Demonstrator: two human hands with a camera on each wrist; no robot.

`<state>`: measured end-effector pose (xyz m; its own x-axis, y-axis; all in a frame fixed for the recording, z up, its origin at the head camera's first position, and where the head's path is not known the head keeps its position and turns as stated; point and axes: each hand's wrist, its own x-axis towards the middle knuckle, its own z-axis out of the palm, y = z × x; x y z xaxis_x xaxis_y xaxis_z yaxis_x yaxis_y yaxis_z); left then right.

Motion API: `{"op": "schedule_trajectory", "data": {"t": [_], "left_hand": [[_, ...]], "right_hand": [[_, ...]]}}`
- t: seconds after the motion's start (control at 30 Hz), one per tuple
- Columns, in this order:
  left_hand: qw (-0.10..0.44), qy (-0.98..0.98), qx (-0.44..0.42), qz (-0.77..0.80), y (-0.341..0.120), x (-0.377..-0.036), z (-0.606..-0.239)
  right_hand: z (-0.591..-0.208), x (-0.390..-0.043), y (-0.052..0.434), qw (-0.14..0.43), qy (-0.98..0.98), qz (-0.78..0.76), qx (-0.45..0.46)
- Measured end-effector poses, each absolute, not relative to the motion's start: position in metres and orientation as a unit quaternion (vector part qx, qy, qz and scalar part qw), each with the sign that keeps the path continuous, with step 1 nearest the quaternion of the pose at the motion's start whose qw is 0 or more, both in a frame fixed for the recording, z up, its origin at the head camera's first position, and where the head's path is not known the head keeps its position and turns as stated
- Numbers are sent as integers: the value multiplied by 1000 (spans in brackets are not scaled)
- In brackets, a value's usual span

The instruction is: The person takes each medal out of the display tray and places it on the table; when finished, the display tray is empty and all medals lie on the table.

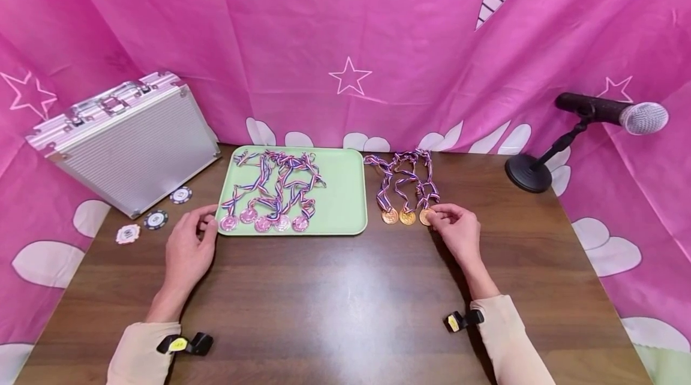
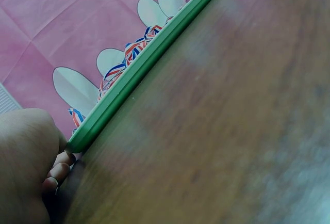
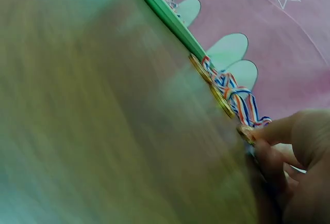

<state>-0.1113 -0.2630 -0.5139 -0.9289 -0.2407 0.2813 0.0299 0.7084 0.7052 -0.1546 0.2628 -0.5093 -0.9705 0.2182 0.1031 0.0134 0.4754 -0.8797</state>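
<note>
A light green tray (image 1: 345, 193) lies at the table's back middle and carries several silvery-pink medals (image 1: 263, 223) on striped ribbons. My left hand (image 1: 207, 223) pinches the tray's front left corner, thumb on top. In the left wrist view the fingers (image 2: 59, 170) sit at that corner of the tray (image 2: 149, 61). Three gold medals lie in a row right of the tray. My right hand (image 1: 434, 215) pinches the rightmost gold medal (image 1: 426, 216). The right wrist view shows that medal (image 3: 246, 132) between thumb and finger of the right hand (image 3: 260, 141).
An aluminium case (image 1: 129, 139) stands at the back left, with three poker chips (image 1: 155, 219) on the table in front of it. A microphone (image 1: 637, 116) on a round-based stand (image 1: 529, 174) is at the back right. Pink cloth hangs behind and beside the wooden table (image 1: 335, 301).
</note>
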Motion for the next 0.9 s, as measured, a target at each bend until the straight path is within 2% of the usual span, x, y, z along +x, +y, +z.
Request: {"op": "schedule_trajectory", "data": {"t": [0.13,0.23,0.53,0.9], "left_hand": [[173,-908,59,-377,-263,-112,-513],[173,-908,61,-376,-263,-112,-514],[172,-909,62,-374,-265,-109,-516],[174,-910,60,-372,-263,-111,-515]], "right_hand": [[-519,-156,262,165,-888,427,-45],[-520,-155,259,186,-896,402,-38],[-513,-149,247,177,-902,389,-61],[-514,-149,248,196,-886,412,-87]]}}
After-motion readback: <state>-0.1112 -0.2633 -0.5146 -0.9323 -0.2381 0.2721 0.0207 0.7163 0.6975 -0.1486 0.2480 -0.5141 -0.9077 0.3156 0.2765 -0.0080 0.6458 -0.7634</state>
